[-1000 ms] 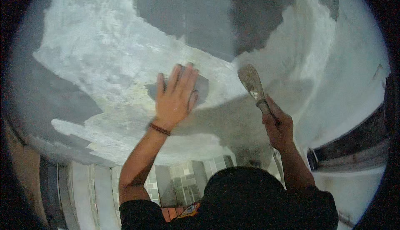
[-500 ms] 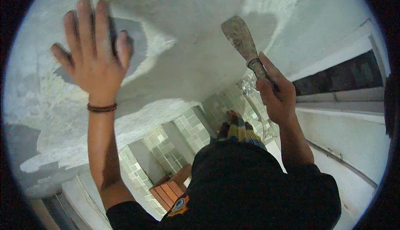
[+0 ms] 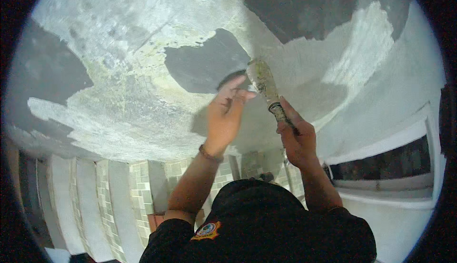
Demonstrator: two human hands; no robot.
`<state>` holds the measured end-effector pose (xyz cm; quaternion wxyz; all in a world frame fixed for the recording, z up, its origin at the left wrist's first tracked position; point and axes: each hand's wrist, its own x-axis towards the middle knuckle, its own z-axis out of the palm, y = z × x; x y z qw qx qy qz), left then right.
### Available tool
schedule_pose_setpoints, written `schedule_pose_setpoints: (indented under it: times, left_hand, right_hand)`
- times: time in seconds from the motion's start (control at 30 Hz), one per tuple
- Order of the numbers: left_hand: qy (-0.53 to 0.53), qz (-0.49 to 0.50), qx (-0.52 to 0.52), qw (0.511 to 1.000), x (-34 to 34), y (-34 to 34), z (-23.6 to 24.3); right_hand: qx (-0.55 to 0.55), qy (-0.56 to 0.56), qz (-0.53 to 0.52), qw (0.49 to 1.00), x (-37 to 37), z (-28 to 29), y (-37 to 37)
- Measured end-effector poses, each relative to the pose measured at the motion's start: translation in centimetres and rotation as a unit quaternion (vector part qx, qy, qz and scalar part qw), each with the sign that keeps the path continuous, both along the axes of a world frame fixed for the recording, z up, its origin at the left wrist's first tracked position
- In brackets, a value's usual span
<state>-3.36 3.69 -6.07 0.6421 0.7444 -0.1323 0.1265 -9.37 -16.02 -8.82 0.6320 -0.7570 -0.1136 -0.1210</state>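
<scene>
My right hand grips a putty knife by its handle, the worn metal blade raised at the middle of the view. My left hand is beside the blade, fingers somewhat bent but apart, slightly blurred; whether they touch the blade I cannot tell. Behind both hands is a plastered surface with rough white coating and several bare dark grey patches, one of them just above my left hand.
Steps with tiled faces run along the lower edge behind my body. At the right are a long dark opening in a pale frame and a pale wall.
The view has shifted back toward the patched surface. My left hand has left the grey patch where it lay spread and moved right, close to the blade, with fingers more bent.
</scene>
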Motion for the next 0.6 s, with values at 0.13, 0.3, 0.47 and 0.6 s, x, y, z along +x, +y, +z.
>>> schedule_pose_setpoints:
  times: [0.13,0.3,0.47,0.6]
  left_hand:
    - [0.118,-0.059,-0.196,0.972,0.8,-3.0,-1.4]
    - [0.158,-0.102,-0.220,0.957,2.5,-3.2,-1.3]
    - [0.177,-0.074,-0.240,0.951,2.1,-3.9,-1.3]
    - [0.182,-0.072,-0.297,0.935,0.5,-4.4,-1.2]
  right_hand:
    - [0.002,0.012,-0.014,1.000,1.9,-0.5,0.4]
    - [-0.045,-0.044,-0.029,0.998,2.9,-1.6,0.0]
    - [-0.046,-0.006,-0.029,0.998,2.6,-1.5,0.1]
    - [-0.001,0.058,-0.008,0.998,1.8,-1.4,1.0]
